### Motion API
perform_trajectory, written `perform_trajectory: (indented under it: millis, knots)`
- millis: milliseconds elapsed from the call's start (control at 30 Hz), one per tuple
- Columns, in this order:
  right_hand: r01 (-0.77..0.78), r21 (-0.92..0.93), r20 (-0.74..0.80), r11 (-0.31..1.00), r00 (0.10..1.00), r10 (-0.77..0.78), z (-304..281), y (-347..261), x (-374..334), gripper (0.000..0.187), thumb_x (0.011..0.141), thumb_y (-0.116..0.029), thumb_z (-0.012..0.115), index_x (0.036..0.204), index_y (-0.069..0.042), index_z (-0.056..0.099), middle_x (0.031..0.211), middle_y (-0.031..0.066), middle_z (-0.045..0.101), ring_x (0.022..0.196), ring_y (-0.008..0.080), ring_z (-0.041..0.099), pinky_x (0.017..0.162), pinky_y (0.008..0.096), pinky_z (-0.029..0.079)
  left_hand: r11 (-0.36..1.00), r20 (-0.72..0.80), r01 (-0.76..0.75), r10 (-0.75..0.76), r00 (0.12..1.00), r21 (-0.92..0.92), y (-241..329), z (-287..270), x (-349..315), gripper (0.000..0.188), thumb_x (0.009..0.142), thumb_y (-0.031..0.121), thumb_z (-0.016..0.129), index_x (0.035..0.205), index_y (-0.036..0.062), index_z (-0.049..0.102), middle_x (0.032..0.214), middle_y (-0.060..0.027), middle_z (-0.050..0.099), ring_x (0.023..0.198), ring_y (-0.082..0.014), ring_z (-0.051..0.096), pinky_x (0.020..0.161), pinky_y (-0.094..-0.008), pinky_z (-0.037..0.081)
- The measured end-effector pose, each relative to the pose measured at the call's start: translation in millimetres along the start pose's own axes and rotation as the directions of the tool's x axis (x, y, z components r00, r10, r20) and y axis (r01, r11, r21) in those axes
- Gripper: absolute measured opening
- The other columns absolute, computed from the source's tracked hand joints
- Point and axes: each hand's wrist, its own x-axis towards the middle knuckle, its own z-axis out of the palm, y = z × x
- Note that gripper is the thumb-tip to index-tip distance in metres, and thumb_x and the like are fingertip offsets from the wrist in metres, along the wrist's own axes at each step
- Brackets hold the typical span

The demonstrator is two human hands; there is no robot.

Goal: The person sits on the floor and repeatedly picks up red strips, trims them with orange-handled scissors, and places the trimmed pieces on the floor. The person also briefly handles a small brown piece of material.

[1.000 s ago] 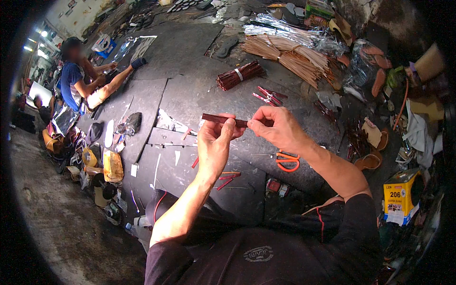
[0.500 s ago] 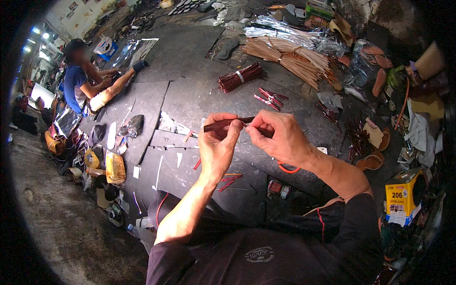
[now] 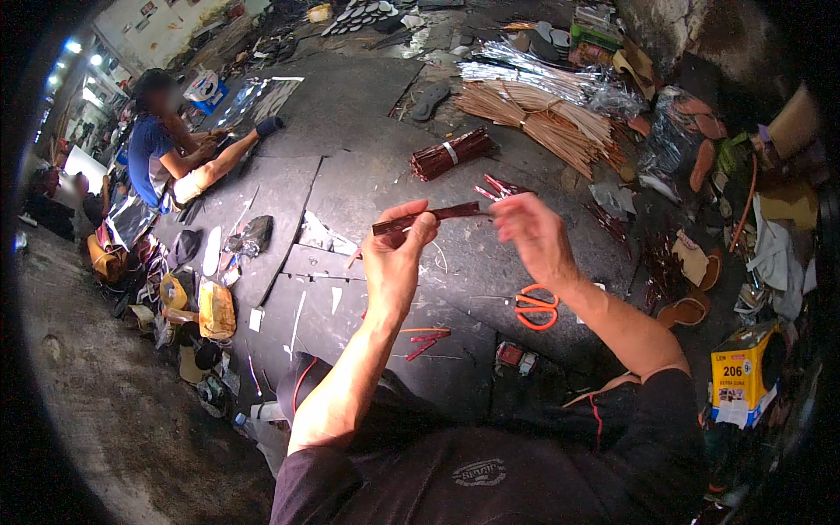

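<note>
My left hand (image 3: 395,256) is closed around a dark red glossy strip (image 3: 446,213), pinched between thumb and fingers; whether it is one layer or several I cannot tell. The strip's far end points right, toward my right hand (image 3: 535,234). That hand is raised just beyond the end and smeared by motion, so what its fingers hold, if anything, does not show. Behind it, partly covered, lie short dark red strips (image 3: 500,186). Scissors with orange handles (image 3: 535,308) rest on the dark mat below my right wrist. Cut red pieces (image 3: 427,343) lie nearer my body.
A tied bundle of dark red strips (image 3: 453,155) lies ahead, with a larger bundle of tan strips (image 3: 534,122) beyond it. Another person (image 3: 156,144) sits at the far left. On the right stand a yellow box (image 3: 742,372) and piled scraps. A yellowish container (image 3: 216,309) is at left.
My right hand has come away from the strip and moved right, baring the strip's end and the scissors. The left hand still grips the strip. The view has shifted slightly.
</note>
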Motion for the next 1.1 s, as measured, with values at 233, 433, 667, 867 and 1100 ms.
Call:
perform_trajectory:
  millis: [233,433,667,867,1100]
  knots:
    - [0.261,-0.742,0.532,0.617,0.789,0.307,-29,210,-116,0.033,0.088,-0.019,0.067,0.113,-0.001,0.054,0.110,0.0194,0.060,0.100,0.0376,0.061,0.086,0.0449,0.049,0.903,-0.013,0.107,-0.124,0.992,-0.415,-20,-12,14,0.033,0.098,0.015,0.061,0.123,-0.0064,0.057,0.111,-0.0147,0.064,0.100,-0.0197,0.066,0.093,-0.0295,0.055]
    - [0.166,-0.703,0.592,0.692,0.676,0.438,-33,229,-114,0.057,0.080,-0.018,0.069,0.129,0.001,0.046,0.126,0.0213,0.057,0.116,0.0379,0.058,0.100,0.0436,0.048,0.896,-0.060,0.090,-0.129,0.990,-0.435,-22,-17,13,0.033,0.099,0.015,0.059,0.124,-0.0065,0.056,0.117,-0.0154,0.061,0.104,-0.0203,0.065,0.095,-0.0289,0.054]
    - [-0.073,-0.635,0.524,0.769,0.691,0.498,-25,178,-79,0.033,0.079,-0.018,0.070,0.104,0.000,0.059,0.093,0.0191,0.070,0.088,0.0317,0.068,0.074,0.0402,0.052,0.908,-0.140,0.043,-0.111,0.984,-0.416,-21,-17,18,0.032,0.098,0.015,0.061,0.123,-0.0047,0.060,0.111,-0.0127,0.065,0.102,-0.0181,0.065,0.094,-0.0284,0.054]
    - [-0.211,-0.075,0.395,0.975,0.891,0.223,-12,42,-36,0.040,0.086,-0.033,0.075,0.105,-0.003,0.057,0.086,0.0087,0.071,0.072,0.0173,0.067,0.064,0.0329,0.051,0.904,-0.188,0.009,-0.099,0.977,-0.427,-21,-18,20,0.035,0.099,0.017,0.060,0.124,-0.0066,0.058,0.115,-0.0149,0.064,0.104,-0.0200,0.065,0.095,-0.0291,0.053]
    - [0.307,-0.460,0.266,0.833,0.943,-0.200,-6,-9,-24,0.067,0.071,-0.040,0.086,0.116,-0.004,0.053,0.089,0.0152,0.068,0.076,0.0367,0.067,0.068,0.0420,0.053,0.898,-0.184,0.014,-0.105,0.977,-0.441,-21,-9,18,0.035,0.099,0.017,0.059,0.125,-0.0064,0.058,0.116,-0.0155,0.064,0.105,-0.0205,0.065,0.097,-0.0294,0.052]
